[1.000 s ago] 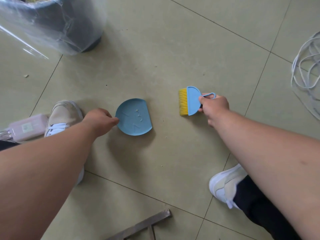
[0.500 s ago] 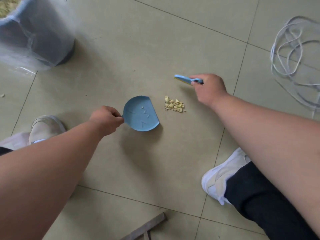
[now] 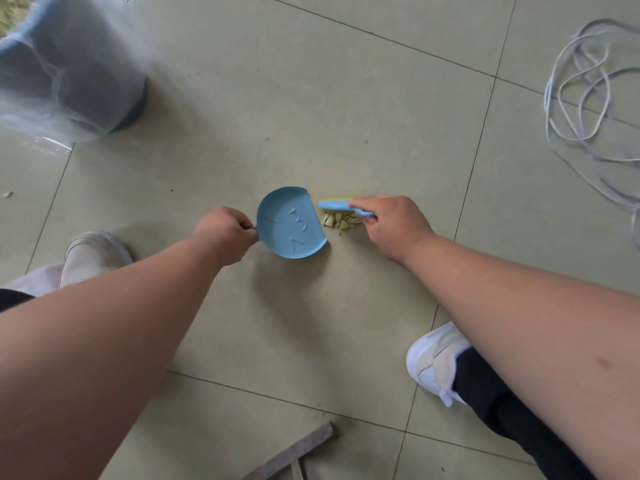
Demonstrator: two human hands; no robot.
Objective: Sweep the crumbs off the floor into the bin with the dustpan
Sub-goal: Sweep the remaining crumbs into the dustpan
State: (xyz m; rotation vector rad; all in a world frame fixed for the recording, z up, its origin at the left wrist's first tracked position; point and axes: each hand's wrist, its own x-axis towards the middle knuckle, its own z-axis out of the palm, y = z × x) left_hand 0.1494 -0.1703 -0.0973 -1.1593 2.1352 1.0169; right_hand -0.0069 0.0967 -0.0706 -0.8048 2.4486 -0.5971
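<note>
A small blue dustpan (image 3: 289,226) lies flat on the tiled floor, its straight lip facing right. My left hand (image 3: 227,233) grips its handle at the left. A little heap of yellowish crumbs (image 3: 338,220) sits on the floor just right of the lip. My right hand (image 3: 391,225) holds a blue brush with yellow bristles (image 3: 337,203), seen edge-on, down at the far side of the crumbs. One crumb lies inside the pan. A grey bin (image 3: 65,67) with a clear plastic liner stands at the far left.
My two white shoes rest on the floor, one at the left (image 3: 93,254) and one at the lower right (image 3: 436,362). A coil of white cable (image 3: 585,95) lies at the far right. A metal bar (image 3: 294,455) pokes in at the bottom edge. A stray crumb (image 3: 6,194) lies far left.
My right hand has brought the brush down from beyond the crumbs to right behind the heap. The dustpan's lip now sits closer to the crumbs.
</note>
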